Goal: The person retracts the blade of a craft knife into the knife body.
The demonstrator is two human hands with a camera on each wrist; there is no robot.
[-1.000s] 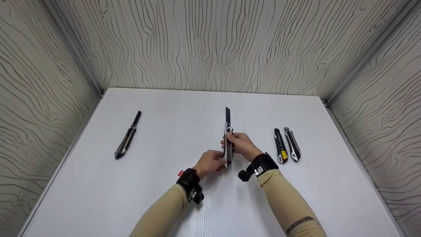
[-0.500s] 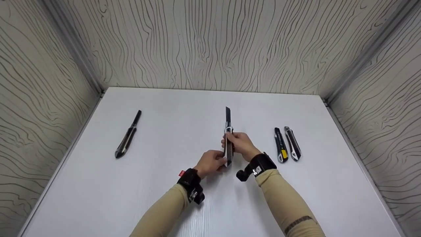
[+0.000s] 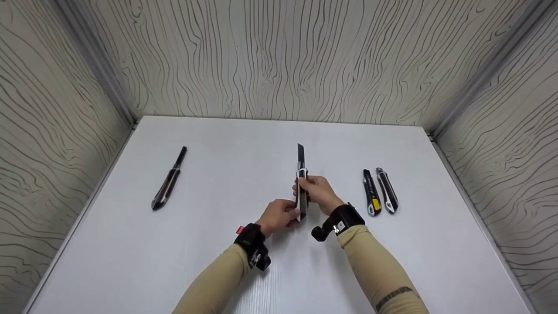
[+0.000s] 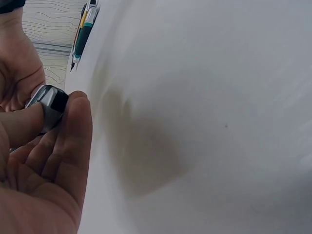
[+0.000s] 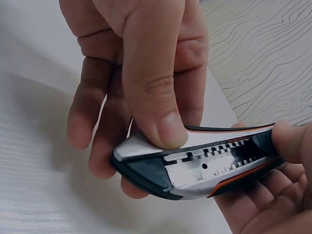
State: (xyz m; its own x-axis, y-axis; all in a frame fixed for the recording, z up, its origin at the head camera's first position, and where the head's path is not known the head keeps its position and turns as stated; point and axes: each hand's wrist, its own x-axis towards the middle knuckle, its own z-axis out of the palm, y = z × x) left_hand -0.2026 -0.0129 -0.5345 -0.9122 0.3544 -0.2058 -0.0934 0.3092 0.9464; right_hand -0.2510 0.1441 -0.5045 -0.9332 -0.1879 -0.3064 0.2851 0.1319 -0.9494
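Observation:
A utility knife (image 3: 301, 198) with a grey, black and orange handle is held above the white table (image 3: 244, 152), its dark blade (image 3: 301, 153) extended and pointing away from me. My right hand (image 3: 317, 190) grips the front of the handle, and in the right wrist view its thumb (image 5: 161, 117) presses on top of the knife (image 5: 204, 165) beside the notched slider track. My left hand (image 3: 281, 213) pinches the rear end of the handle (image 4: 48, 100) between thumb and fingers (image 4: 73, 131).
Another knife (image 3: 169, 179) with its blade out lies at the table's left. Two closed knives (image 3: 372, 192) (image 3: 387, 191) lie side by side to the right of my hands. Wood-grain walls (image 3: 279, 56) close the table in on three sides.
The blade's tip has drawn back slightly toward the handle. Both hands keep their hold and have hardly moved.

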